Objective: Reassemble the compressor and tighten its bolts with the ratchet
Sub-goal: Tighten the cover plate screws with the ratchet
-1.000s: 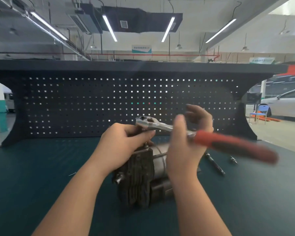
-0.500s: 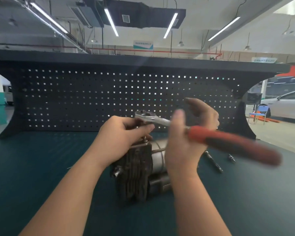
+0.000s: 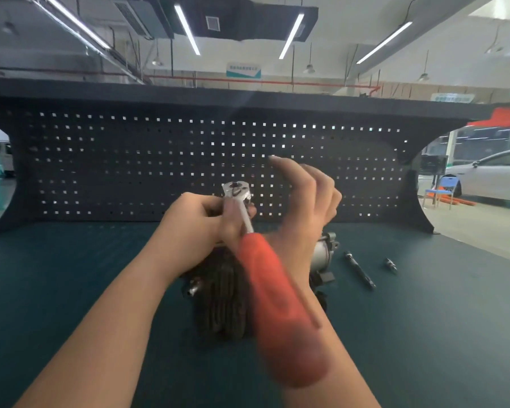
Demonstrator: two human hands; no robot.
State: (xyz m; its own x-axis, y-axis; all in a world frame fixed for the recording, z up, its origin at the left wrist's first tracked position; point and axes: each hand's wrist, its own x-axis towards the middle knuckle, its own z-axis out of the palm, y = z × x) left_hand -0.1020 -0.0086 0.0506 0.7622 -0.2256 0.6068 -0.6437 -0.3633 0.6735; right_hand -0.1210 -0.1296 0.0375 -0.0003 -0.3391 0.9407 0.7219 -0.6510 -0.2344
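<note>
In the head view, the compressor (image 3: 218,301) is sitting on the green bench (image 3: 71,290). The left hand (image 3: 200,228) is gripping the ratchet (image 3: 239,198) by its head above it; the right hand (image 3: 304,201) is hanging loosely open beside the blurred orange handle. An extension bar (image 3: 359,269) is lying nearby.

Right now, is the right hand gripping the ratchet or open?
Open. The right hand has its fingers spread loosely above the ratchet, whose red handle swings free; the left hand holds its head.
</note>
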